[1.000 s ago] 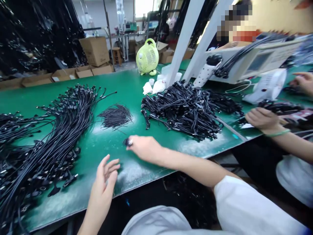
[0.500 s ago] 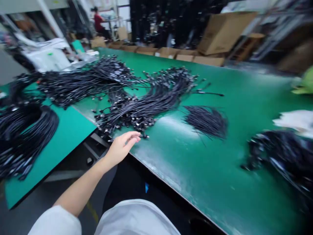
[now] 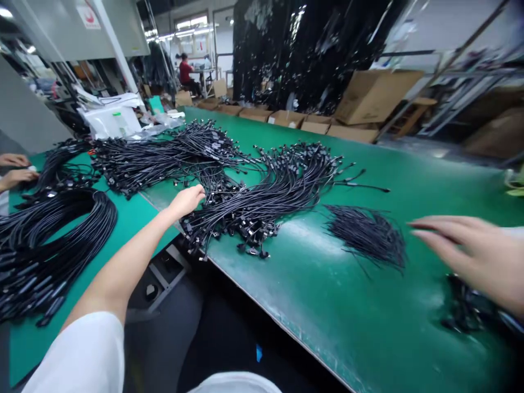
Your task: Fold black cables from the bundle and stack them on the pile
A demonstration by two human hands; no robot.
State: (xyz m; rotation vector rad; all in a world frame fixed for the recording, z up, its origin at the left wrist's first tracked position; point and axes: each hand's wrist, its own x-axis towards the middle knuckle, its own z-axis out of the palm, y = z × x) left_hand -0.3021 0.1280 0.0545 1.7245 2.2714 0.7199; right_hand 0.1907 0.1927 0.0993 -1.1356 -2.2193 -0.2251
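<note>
My left hand is at the left end of a heap of black cables with connector plugs. Its fingertips are pressed together, and what they may pinch is hidden. On the right, my right hand hovers over the green table, fingers stretched out and slightly blurred, with nothing visible in them. Nearest to it are a bunch of thin black ties or wires to its left and a dark bundle of cables partly hidden beneath it.
Another cable heap lies farther back. Coiled cables cover the left table. At the far left are another person's hands. Behind stand a white bin, cardboard boxes and a seated person.
My left hand has moved from the heap's near edge to its left end. My right hand has come into view from the right. The camera view has tilted upward.
</note>
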